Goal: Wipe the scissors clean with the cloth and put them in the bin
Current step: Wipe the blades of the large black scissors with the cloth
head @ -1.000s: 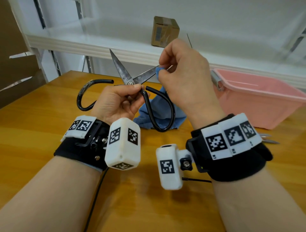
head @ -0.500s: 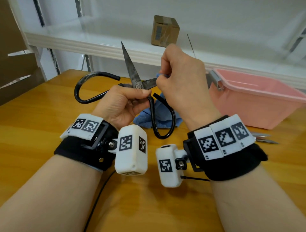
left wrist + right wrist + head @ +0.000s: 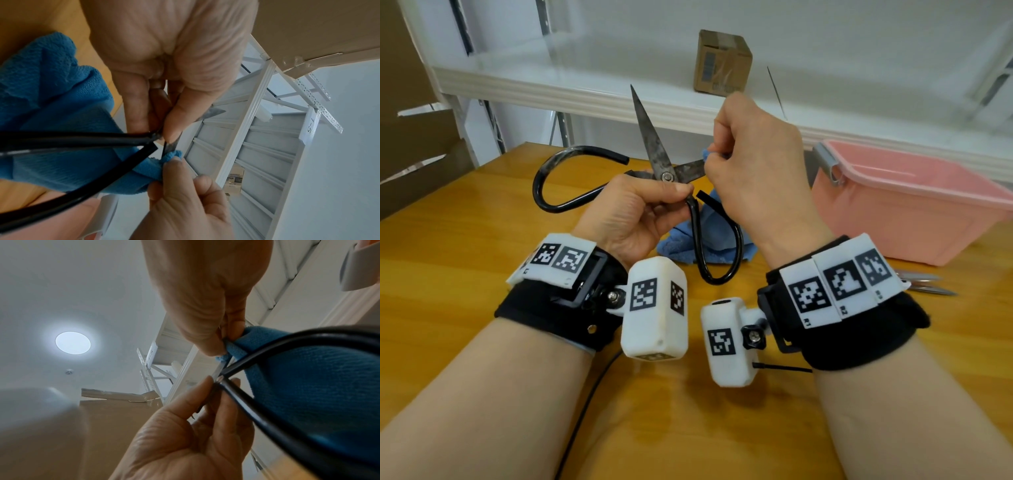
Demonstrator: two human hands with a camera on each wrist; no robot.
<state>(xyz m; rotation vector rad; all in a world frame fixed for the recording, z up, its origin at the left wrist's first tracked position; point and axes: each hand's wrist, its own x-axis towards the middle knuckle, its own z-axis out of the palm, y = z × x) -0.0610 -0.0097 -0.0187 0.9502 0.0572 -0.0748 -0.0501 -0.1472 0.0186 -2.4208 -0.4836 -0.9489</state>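
Gripping the scissors (image 3: 659, 164) at the pivot, the left hand (image 3: 633, 212) holds them open above the table (image 3: 448, 274), beside the pink bin (image 3: 914, 205). Left wrist view: curled right hand (image 3: 185, 203) fingers pinch the blue cloth (image 3: 61, 129) round one blade. Right wrist view: thumb and fingers squeeze the cloth fold; its remainder hangs behind the black handle (image 3: 287, 344).

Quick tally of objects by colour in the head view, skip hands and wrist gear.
Black-handled steel scissors: 1
Blue terry cloth: 1
Pink plastic bin: 1
Brown cardboard box: 1
Silver metal tool, partly hidden behind the right wrist: 1
Total: 5
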